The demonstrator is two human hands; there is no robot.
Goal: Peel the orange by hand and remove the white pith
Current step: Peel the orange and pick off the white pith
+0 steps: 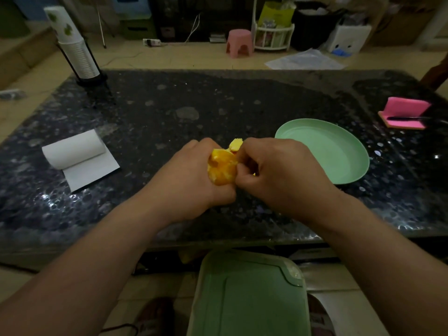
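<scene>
Above the middle of the dark speckled table [218, 105], my left hand [194, 178] grips a partly peeled orange [221, 168], its bare flesh facing me. My right hand [274, 173] sits against the orange's right side, fingers curled and pinching at it. A pale strip of peel [235, 144] sticks up between the two hands at the top of the fruit. How much peel covers the far side is hidden by my fingers.
A green plate [339, 151] lies just right of my hands. A paper towel roll [75, 151] lies at the left. A stack of cups [77, 57] stands back left. Pink sticky notes with a pen [404, 113] are far right. A green bin [247, 294] stands below the table edge.
</scene>
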